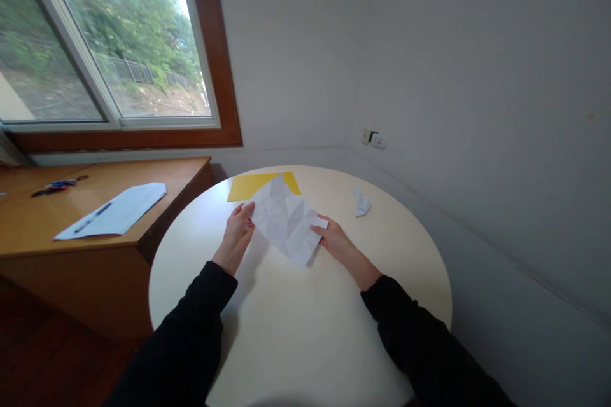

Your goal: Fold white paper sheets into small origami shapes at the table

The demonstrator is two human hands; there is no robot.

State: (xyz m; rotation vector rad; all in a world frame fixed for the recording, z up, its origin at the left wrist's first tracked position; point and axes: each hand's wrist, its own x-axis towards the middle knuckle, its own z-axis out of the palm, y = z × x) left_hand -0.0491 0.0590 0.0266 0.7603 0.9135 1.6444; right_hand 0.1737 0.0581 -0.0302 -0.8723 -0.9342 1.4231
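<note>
A creased white paper sheet (pixel 287 219) is held over the round cream table (pixel 296 318), turned like a diamond. My left hand (pixel 237 233) pinches its left corner. My right hand (pixel 335 240) grips its right corner, with the thumb on top. Both sleeves are black. Behind the sheet a yellow paper (pixel 244 185) lies flat on the table, partly hidden by the white one.
A small folded white paper piece (pixel 361 202) rests on the table at the right. A wooden desk (pixel 42 222) to the left carries a white sheet with a pen (pixel 114 210) and scissors (pixel 56 186). A window, grey walls and a wall socket (pixel 375 138) stand behind.
</note>
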